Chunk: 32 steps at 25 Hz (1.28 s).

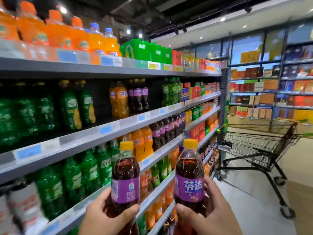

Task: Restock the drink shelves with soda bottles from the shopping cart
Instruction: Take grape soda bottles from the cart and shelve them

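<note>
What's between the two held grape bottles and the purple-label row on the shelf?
Nothing visible. Left hand grips the left grape bottle, right hand the right grape bottle, both in open air before the shelves. The purple-label row faces the aisle unblocked. The cart stands off to the right.

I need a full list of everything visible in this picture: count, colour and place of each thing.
left grape soda bottle: one, dark, purple label, yellow cap, in left hand.
right grape soda bottle: one, same colours, in right hand.
drink shelves: several tiers, grey, left side.
orange soda bottles: many, orange, top tier.
green packs: several, green, top tier.
green soda bottles: many, green, second tier, left.
shelved purple-label bottles: few, dark, second tier, middle.
shopping cart: one, black wire, aisle, right.
boxed goods: many, mixed colours, far shelves.
left hand: one, grips its bottle, bottom centre.
right hand: one, grips its bottle, bottom right.
</note>
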Each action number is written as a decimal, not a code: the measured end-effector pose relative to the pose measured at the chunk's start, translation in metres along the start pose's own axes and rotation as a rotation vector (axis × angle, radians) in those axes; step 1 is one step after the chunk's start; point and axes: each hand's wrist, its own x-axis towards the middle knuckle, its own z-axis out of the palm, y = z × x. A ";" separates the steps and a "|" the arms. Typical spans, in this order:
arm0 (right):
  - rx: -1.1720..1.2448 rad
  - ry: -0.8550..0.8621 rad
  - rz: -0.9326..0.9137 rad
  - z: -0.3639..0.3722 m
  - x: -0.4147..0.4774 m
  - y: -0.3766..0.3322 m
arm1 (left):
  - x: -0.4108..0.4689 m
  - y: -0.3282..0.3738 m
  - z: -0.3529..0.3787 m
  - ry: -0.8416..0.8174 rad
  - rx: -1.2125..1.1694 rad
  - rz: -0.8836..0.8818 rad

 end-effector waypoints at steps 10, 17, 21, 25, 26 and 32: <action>-0.018 -0.121 -0.061 -0.082 0.176 0.010 | 0.102 0.045 0.103 0.238 0.230 0.210; -0.151 -0.222 -0.123 -0.067 0.299 0.020 | 0.224 0.044 0.131 0.303 0.243 0.328; -0.150 -0.245 -0.181 -0.060 0.384 0.027 | 0.306 0.043 0.145 0.320 0.238 0.368; -0.129 -0.202 -0.259 -0.053 0.451 0.029 | 0.364 0.045 0.157 0.343 0.212 0.458; -0.121 -0.177 -0.291 -0.050 0.466 0.029 | 0.374 0.047 0.160 0.344 0.185 0.479; -0.062 -0.126 -0.490 -0.030 0.557 0.020 | 0.435 0.063 0.163 0.379 0.162 0.581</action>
